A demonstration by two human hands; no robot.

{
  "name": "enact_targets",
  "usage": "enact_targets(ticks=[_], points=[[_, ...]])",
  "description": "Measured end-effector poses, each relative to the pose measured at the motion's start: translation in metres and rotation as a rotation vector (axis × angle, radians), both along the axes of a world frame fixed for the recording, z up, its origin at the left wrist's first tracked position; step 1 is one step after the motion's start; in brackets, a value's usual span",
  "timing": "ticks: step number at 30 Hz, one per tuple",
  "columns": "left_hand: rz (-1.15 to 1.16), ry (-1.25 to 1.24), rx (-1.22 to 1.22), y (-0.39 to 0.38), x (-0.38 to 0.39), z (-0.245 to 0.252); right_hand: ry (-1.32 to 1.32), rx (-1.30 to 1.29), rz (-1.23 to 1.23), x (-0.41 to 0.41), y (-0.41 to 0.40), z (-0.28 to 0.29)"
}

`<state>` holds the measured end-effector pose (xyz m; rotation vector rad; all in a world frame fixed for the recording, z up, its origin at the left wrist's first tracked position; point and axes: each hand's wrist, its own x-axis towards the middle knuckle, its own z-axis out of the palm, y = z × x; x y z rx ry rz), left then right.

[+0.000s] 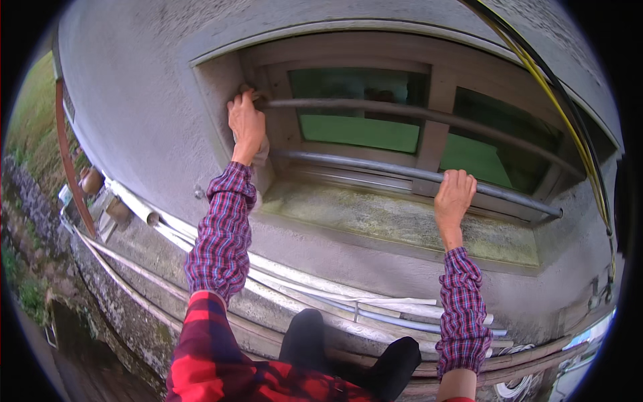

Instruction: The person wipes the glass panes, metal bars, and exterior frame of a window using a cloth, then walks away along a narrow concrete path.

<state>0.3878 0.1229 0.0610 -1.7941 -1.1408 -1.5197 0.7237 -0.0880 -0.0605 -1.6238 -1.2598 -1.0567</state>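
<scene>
My left hand [246, 123] is raised to the left side wall of a window recess, near the left end of the upper metal bar [346, 104]. Its fingers are bent around a pale cloth [261, 152], which shows beside the wrist and is mostly hidden by the hand. My right hand [454, 198] grips the lower metal bar [361, 163] toward its right end. Both bars run across the recess in front of a framed window [438, 95] with dark and green-looking panes [359, 133].
Below the window is a stained concrete sill [402, 216]. Pale pipes [321, 296] and long poles [135, 271] lie along the wall under me. Yellow and black cables [557, 90] hang at the right. A brown pot [91, 180] stands far left, near a drop to lower ground.
</scene>
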Motion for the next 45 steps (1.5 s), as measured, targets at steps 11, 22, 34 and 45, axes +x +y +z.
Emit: enact_targets(ticks=[11, 22, 34, 45], points=[[-0.974, 0.195, 0.2, -0.137, 0.207, -0.017, -0.007, -0.032, -0.012, 0.008, 0.001, -0.002], [-0.092, 0.881, 0.725, -0.06, 0.19, 0.089, -0.018, -0.032, 0.013, 0.011, -0.012, -0.004], [0.141, 0.861, 0.103, 0.033, -0.044, 0.088, 0.005, -0.005, 0.089, 0.005, -0.002, -0.002], [-0.346, 0.101, -0.159, -0.042, 0.068, 0.009, 0.005, 0.09, -0.013, 0.006, 0.008, -0.005]])
